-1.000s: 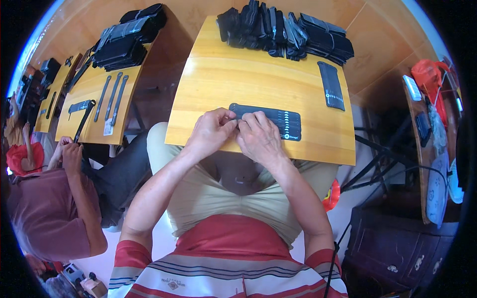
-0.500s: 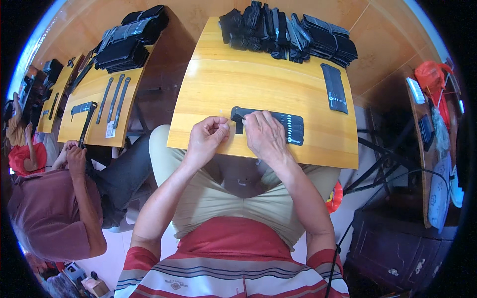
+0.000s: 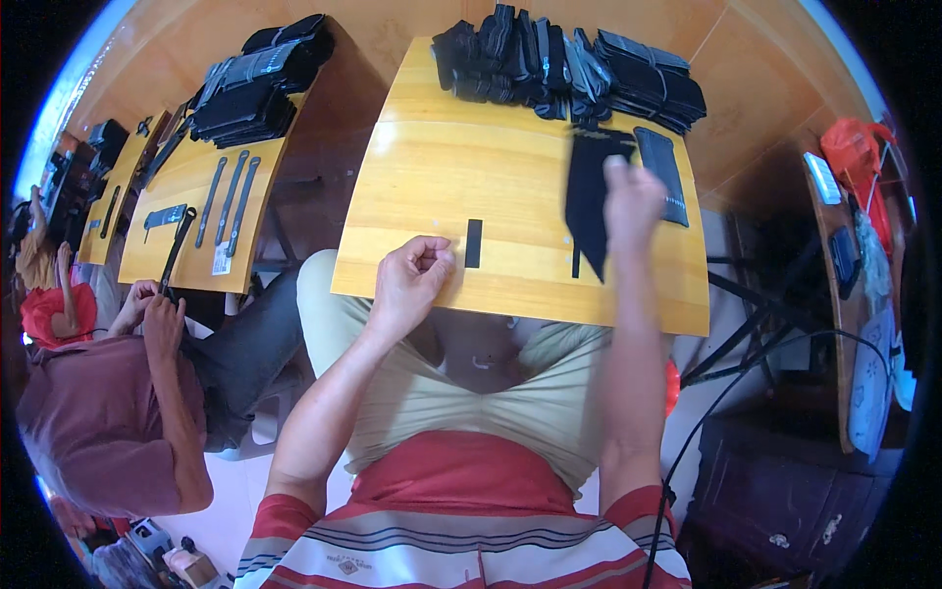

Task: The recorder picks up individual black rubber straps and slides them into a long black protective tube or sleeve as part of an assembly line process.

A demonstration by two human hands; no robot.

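Note:
My right hand (image 3: pixel 633 206), smeared by motion, grips a flat black bundle of straps (image 3: pixel 592 182) by its right side, near the right part of the wooden table (image 3: pixel 422 157). The bundle is tilted, with its plain dark side showing. My left hand (image 3: pixel 416 280) rests at the front edge of the table, fingers curled and thumb against the forefinger; whether anything is pinched there is hidden. Just right of it, a short black strip (image 3: pixel 474 243) lies on the wood. A thinner black strip (image 3: pixel 576 263) shows below the bundle. Another strap bundle (image 3: pixel 664 177) lies flat at the right edge.
Stacked black and grey strap bundles (image 3: pixel 530 64) line the back of the table. To the left, a person (image 3: pixel 108 412) works at another table (image 3: pixel 186 265) with straps and stacks on it. A shelf (image 3: pixel 834 324) with a red bag (image 3: pixel 852 152) stands right.
My right hand has lifted the strap bundle off the front of the table and swung it right and away from me. The short black strip is now uncovered. My left hand has barely moved.

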